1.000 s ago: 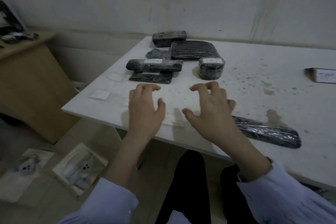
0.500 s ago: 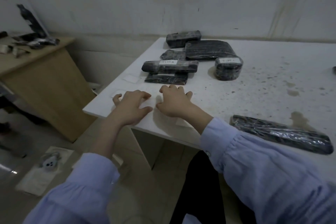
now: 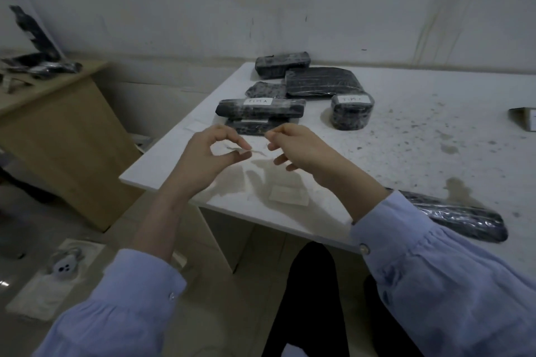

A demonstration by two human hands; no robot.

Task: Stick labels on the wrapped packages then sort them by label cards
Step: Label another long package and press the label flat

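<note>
Two sleeved arms reach over the near edge of a stained white surface (image 3: 435, 153), where a person appears to be peeling a small sticker to label wrapped goods. The left hand (image 3: 203, 159) pinches one end of a pale label (image 3: 246, 151) between thumb and forefinger, its other fingers curled loosely; the right hand (image 3: 301, 151) has thumb and forefinger closed at the label's far end, though whether they actually grip it is hard to tell. The label hangs just above the surface, its long axis running left to right between the hands. Below them, near the edge, lies another blank label (image 3: 287, 195). At the person's right, beside the right sleeve, an unlabelled long black package (image 3: 464, 217) lies along the near edge, its length running across the view; the right hand is plainly the nearer one, so it looks the likely next target. Farther back, a cluster of wrapped packages sits by the wall side, including a long labelled bar (image 3: 261, 107) and a squat labelled bundle (image 3: 352, 113), well apart from the hands.
</note>
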